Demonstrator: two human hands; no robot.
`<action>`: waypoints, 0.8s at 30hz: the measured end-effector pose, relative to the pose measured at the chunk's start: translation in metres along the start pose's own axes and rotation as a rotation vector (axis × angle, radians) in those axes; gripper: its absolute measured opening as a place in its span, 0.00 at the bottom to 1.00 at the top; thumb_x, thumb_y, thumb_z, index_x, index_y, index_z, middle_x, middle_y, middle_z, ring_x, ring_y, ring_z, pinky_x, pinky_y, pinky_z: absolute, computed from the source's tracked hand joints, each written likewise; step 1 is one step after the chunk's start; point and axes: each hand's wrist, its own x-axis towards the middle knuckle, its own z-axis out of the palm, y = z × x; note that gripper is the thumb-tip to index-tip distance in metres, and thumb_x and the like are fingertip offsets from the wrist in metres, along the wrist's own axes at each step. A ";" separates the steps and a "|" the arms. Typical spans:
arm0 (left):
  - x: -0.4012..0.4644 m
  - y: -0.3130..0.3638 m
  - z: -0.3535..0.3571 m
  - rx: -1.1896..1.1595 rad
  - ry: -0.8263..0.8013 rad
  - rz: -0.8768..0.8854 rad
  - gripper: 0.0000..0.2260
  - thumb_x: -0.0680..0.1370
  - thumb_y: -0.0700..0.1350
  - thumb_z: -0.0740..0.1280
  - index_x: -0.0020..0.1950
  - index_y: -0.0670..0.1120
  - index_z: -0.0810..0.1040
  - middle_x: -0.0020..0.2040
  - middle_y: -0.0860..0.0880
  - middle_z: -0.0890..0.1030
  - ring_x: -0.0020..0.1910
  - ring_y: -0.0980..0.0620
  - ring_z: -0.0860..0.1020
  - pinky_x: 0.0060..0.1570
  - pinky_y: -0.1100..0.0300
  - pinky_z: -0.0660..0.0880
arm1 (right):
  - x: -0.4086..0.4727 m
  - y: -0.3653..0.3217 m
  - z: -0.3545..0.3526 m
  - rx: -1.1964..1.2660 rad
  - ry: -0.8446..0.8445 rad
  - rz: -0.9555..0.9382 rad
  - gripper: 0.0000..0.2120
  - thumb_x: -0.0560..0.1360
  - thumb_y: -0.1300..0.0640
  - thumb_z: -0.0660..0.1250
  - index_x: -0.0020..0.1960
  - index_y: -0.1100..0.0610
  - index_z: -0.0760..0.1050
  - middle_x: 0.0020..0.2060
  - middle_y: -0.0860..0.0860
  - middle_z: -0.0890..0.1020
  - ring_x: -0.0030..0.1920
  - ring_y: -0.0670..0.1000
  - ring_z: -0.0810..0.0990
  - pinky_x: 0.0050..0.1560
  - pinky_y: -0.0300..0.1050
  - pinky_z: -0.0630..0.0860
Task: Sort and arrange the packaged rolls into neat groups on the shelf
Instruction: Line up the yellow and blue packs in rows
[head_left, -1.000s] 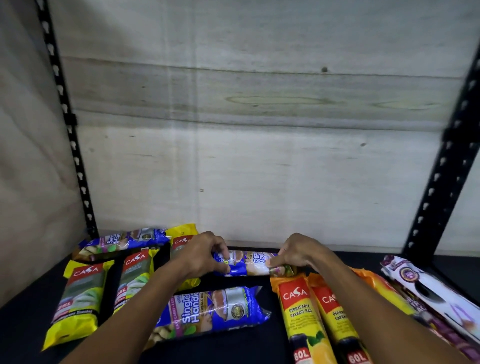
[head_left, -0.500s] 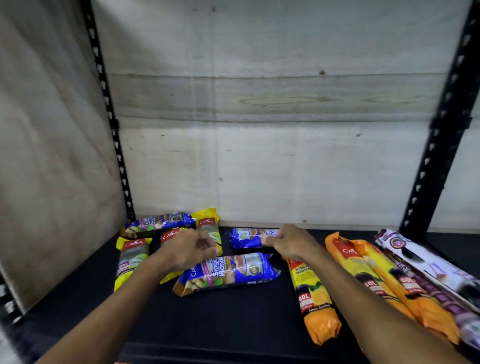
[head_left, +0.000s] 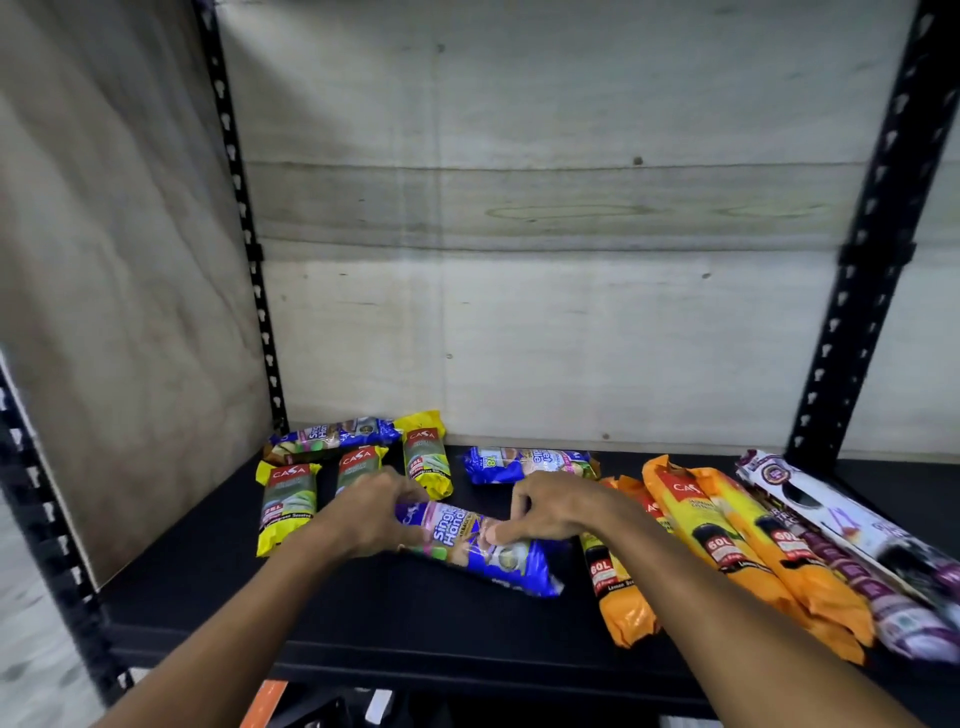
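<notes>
A blue packaged roll (head_left: 478, 551) lies slanted in the middle of the black shelf (head_left: 322, 618). My left hand (head_left: 371, 512) grips its left end and my right hand (head_left: 550, 512) presses its top middle. Behind them lies a second blue roll (head_left: 524, 463). At the back left a third blue roll (head_left: 332, 436) lies crosswise behind three small yellow rolls (head_left: 287, 506). To the right lie long orange rolls (head_left: 727, 551), one partly under my right forearm, and beyond them purple and white rolls (head_left: 841, 519).
Black slotted uprights stand at the back left (head_left: 249, 260) and back right (head_left: 862, 291). Plywood panels close the back and the left side. Below the shelf's front edge something orange (head_left: 267, 701) shows.
Both hands left the rear blue roll and came forward onto the front blue roll, which has turned so its right end points toward me. The camera has pulled back.
</notes>
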 end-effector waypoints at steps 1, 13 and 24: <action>0.000 0.000 0.002 0.007 0.038 -0.026 0.24 0.71 0.56 0.75 0.65 0.53 0.77 0.57 0.52 0.77 0.54 0.54 0.76 0.52 0.60 0.74 | -0.002 -0.001 -0.001 -0.017 -0.056 0.009 0.25 0.72 0.33 0.67 0.53 0.54 0.80 0.57 0.51 0.83 0.58 0.52 0.80 0.59 0.50 0.75; 0.016 0.061 0.040 -0.899 -0.215 -0.160 0.20 0.73 0.42 0.75 0.65 0.44 0.77 0.51 0.45 0.85 0.46 0.53 0.84 0.44 0.61 0.82 | -0.014 0.020 -0.006 0.178 -0.201 0.097 0.26 0.73 0.41 0.73 0.60 0.60 0.80 0.54 0.55 0.85 0.49 0.49 0.82 0.45 0.40 0.78; 0.039 0.078 0.062 -1.152 -0.279 -0.253 0.17 0.75 0.37 0.72 0.63 0.39 0.74 0.52 0.42 0.85 0.46 0.50 0.85 0.41 0.59 0.82 | -0.012 0.036 -0.019 0.352 -0.077 0.169 0.24 0.72 0.53 0.76 0.64 0.62 0.77 0.57 0.58 0.83 0.54 0.54 0.85 0.58 0.49 0.81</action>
